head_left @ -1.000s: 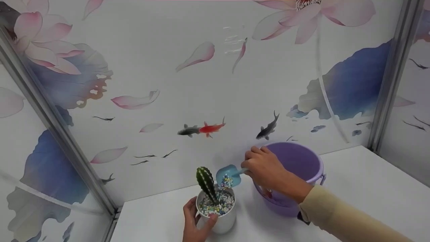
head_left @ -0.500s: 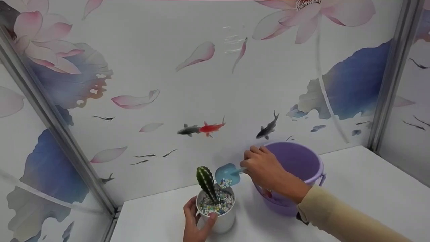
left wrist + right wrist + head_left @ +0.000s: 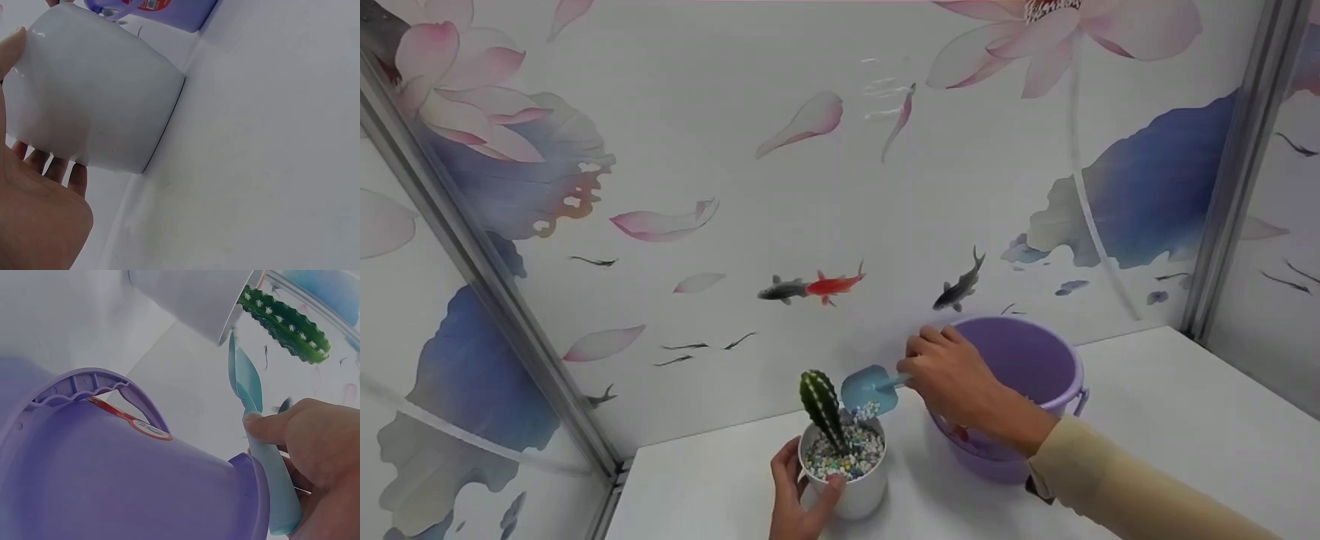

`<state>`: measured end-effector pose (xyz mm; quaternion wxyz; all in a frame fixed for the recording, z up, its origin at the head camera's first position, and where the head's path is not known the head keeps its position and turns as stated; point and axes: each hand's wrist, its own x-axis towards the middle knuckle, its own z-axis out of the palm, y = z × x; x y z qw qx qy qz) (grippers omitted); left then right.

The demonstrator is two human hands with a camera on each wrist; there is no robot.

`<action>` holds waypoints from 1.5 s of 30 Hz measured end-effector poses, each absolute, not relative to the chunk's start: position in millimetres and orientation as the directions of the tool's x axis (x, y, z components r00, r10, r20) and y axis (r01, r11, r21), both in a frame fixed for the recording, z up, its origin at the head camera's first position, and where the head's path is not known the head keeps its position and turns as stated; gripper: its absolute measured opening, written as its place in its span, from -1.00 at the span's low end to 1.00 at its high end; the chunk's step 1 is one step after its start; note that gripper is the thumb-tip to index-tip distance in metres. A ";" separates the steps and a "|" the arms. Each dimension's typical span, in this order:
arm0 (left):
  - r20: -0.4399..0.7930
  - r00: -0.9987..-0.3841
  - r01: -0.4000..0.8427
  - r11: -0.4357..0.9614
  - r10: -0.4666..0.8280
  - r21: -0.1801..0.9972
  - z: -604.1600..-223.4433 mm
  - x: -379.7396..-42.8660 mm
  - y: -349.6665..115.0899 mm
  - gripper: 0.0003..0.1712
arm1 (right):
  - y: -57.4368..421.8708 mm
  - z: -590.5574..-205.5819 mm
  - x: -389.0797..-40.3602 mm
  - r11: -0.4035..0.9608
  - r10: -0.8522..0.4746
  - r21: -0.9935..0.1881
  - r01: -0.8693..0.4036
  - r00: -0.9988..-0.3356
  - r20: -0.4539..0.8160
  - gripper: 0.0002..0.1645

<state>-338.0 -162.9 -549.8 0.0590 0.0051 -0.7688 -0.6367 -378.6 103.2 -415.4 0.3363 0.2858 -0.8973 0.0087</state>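
A white pot [image 3: 864, 495] stands on the table, filled with multicoloured gravel [image 3: 851, 463] around a ribbed green cactus [image 3: 821, 409] that leans slightly left. My left hand [image 3: 804, 501] grips the pot at its near left side; in the left wrist view, fingers and thumb span its white wall [image 3: 95, 90]. In my right hand [image 3: 952, 371] is the handle of a light blue toy shovel [image 3: 864, 385]. Its blade tips down at the pot's far right rim, with a small heap of gravel at its lower edge. The right wrist view shows thumb and fingers around the shovel handle [image 3: 273, 484].
Just right of the pot sits a purple bucket [image 3: 1020, 349], its handle [image 3: 84, 379] hanging on the near side; my right forearm crosses over its rim. Behind the white table [image 3: 712, 480] rises a panel [image 3: 697, 135] printed with lotus and fish, framed by metal posts.
The gravel on the shovel blade has dwindled and slid to its lower edge. Both hands, the pot and the bucket stay nearly where they were.
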 end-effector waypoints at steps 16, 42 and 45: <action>0.082 -0.992 0.064 0.183 -0.092 0.981 -548.3 -336.6 -162.1 0.14 | 110.0 -415.3 -372.6 0.814 -0.526 0.210 -0.542 -0.535 0.661 -0.75; 0.103 -0.989 0.080 0.199 -0.106 0.977 -548.5 -337.4 -162.8 0.14 | 85.9 -402.1 -339.2 0.832 -0.527 0.272 -0.484 -0.535 0.660 -0.74; 0.104 -0.990 0.083 0.196 -0.099 0.977 -548.5 -337.2 -162.9 0.14 | 84.4 -401.4 -337.0 0.844 -0.506 0.248 -0.475 -0.554 0.661 -0.75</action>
